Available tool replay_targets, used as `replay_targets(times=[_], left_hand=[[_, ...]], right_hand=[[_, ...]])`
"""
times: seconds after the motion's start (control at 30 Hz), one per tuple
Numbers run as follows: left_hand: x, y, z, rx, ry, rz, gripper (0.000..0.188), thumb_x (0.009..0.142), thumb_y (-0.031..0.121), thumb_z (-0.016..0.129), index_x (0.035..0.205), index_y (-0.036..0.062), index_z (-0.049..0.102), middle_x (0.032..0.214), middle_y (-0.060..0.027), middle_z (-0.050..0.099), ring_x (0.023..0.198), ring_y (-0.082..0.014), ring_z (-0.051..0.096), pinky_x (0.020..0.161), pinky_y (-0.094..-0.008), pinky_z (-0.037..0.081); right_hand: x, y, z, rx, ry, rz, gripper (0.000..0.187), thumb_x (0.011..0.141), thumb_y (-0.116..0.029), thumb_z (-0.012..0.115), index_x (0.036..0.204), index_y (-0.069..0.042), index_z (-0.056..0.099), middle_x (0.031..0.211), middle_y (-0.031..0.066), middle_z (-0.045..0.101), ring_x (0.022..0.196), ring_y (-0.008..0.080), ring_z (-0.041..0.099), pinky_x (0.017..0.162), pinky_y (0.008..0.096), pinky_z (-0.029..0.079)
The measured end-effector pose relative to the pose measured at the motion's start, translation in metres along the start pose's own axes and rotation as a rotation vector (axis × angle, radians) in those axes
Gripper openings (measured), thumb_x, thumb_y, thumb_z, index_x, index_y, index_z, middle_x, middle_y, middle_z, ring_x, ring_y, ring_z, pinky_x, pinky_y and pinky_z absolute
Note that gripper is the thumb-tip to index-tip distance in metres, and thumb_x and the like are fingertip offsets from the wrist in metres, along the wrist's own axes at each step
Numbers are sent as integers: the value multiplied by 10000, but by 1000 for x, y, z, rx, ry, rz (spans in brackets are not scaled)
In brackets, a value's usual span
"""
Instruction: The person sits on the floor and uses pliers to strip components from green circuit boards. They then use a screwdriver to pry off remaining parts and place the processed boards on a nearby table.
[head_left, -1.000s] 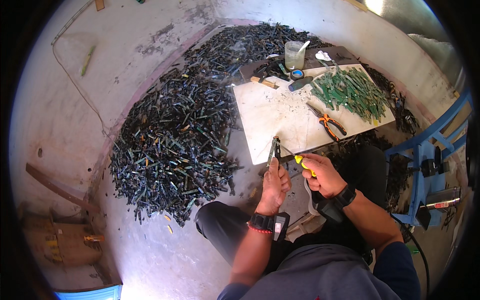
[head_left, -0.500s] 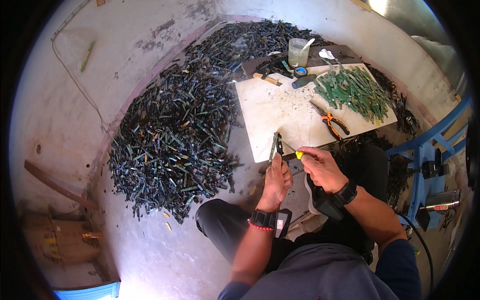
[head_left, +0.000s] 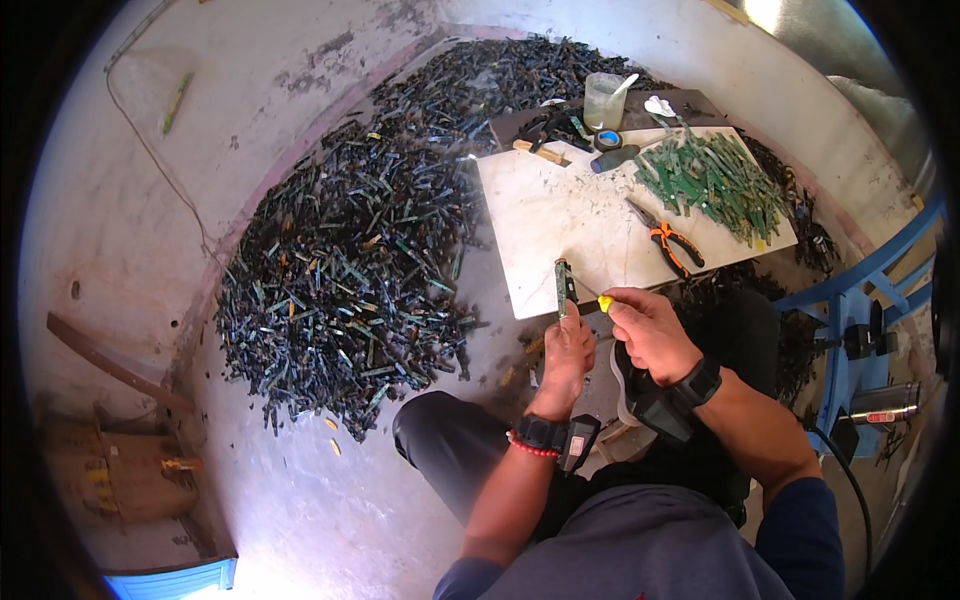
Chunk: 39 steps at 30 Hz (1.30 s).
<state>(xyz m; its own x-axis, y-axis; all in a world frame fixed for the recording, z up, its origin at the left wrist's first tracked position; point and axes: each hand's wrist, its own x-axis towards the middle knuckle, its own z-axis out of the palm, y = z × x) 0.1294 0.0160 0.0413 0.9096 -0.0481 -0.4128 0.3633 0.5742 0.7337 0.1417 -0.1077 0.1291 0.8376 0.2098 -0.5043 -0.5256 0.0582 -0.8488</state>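
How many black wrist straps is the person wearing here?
2: a left strap at the wrist of the left hand, a right strap at the wrist of the right hand; both wrists show.

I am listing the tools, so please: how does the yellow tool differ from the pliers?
The yellow tool is held in the right hand; the pliers lie on the board. The yellow tool shows one thin shaft; the pliers have two spread handles, orange and black. Both have bright colour on their grips.
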Motion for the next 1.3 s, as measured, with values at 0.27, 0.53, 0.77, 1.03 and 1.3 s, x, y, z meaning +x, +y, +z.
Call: replay_targets(times=[0.27,0.53,0.77,1.03,1.3], left_hand=[[3,-4,1,6,-4,-9,518,959,518,368,580,175,280,488,65,225,384,-70,200,359,-249,155],[4,4,-4,-146,-56,-104,508,953,515,392,589,189,255,502,73,209,392,-63,168,361,-236,144],[-5,9,-17,-291,-118,-188,484,983,448,341,591,175,268,500,49,214,409,-95,169,379,-250,164],[-4,10,-20,-411,-206,-251,477,993,427,308,588,176,289,493,41,225,407,-106,175,387,-250,175],[-4,7,-30,-531,-305,-292,494,986,435,340,572,168,298,499,37,250,406,-105,190,387,-251,189]], right_hand=[[21,15,-13,-469,10,-451,247,862,-96,544,1050,57,594,661,98,556,563,122,488,537,279,413],[7,26,-1,-1398,293,-872,262,823,-143,575,1059,-44,633,705,176,623,557,329,569,500,369,452],[4,-24,-29,-535,-122,-342,250,884,-106,536,1079,20,628,669,7,540,555,38,437,504,205,379],[68,-8,-45,-1150,369,-717,295,825,-115,536,1108,-35,557,717,149,587,643,309,573,587,406,447],[111,-7,-38,-1356,528,-990,315,763,-90,594,1071,-35,559,773,138,583,743,324,583,640,439,465]])
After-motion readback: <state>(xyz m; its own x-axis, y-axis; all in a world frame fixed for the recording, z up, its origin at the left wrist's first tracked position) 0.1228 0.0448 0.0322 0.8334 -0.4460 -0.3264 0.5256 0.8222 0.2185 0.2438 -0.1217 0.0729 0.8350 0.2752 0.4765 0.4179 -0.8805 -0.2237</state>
